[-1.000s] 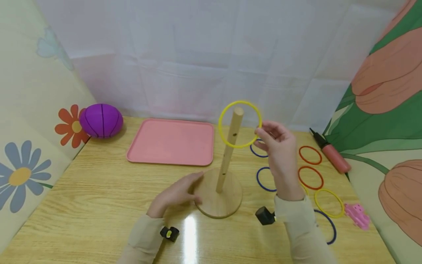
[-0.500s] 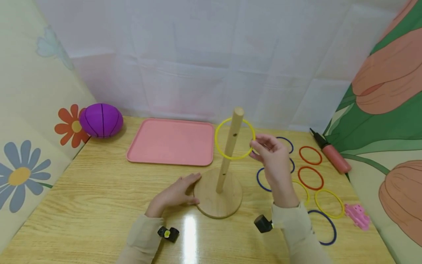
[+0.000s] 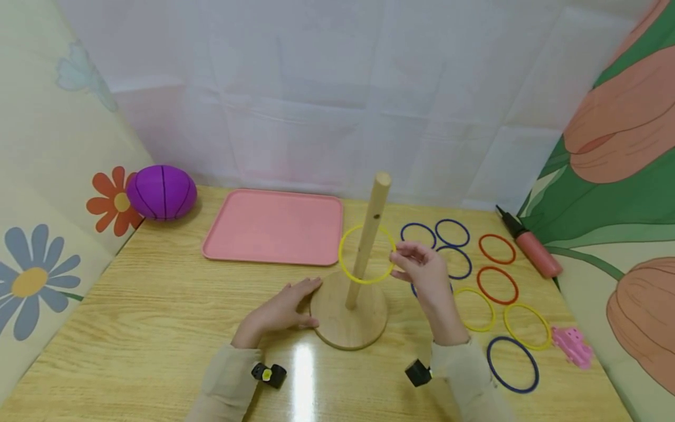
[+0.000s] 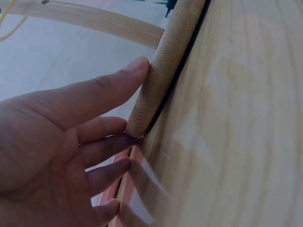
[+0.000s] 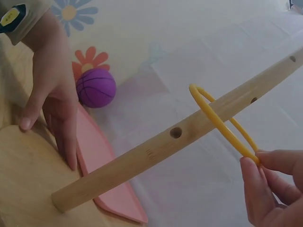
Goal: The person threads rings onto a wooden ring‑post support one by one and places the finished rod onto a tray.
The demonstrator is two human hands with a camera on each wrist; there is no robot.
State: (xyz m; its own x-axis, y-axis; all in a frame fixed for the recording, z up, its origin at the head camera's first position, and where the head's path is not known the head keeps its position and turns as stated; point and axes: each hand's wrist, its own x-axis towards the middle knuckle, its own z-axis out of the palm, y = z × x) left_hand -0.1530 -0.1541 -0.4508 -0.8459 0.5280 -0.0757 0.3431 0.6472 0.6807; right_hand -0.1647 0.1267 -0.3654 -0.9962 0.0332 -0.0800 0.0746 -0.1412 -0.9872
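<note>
A wooden pole point(image 3: 372, 220) rises, slightly tilted in the head view, from a round wooden base point(image 3: 332, 328). My right hand point(image 3: 424, 272) pinches a yellow ring point(image 3: 341, 258) between thumb and fingertips. In the right wrist view the pole passes through that yellow ring point(image 5: 227, 135), partway up its length. My left hand point(image 3: 279, 308) lies at the left edge of the base, thumb and fingers spread. Seen in the left wrist view, the left thumb and fingertips touch the rim of the base point(image 4: 161, 71).
Several blue, red and yellow rings lie at right, including a red ring point(image 3: 479, 275) and a blue ring point(image 3: 487, 357). A pink tray point(image 3: 274, 228), a purple ball point(image 3: 162, 193), a hand pump point(image 3: 532, 246) and a small pink object point(image 3: 572, 347) rest on the table point(image 3: 158, 328).
My right hand has brought the yellow ring down along the pole, from around its top to roughly mid-height. My left hand has stayed at the base with hardly any movement.
</note>
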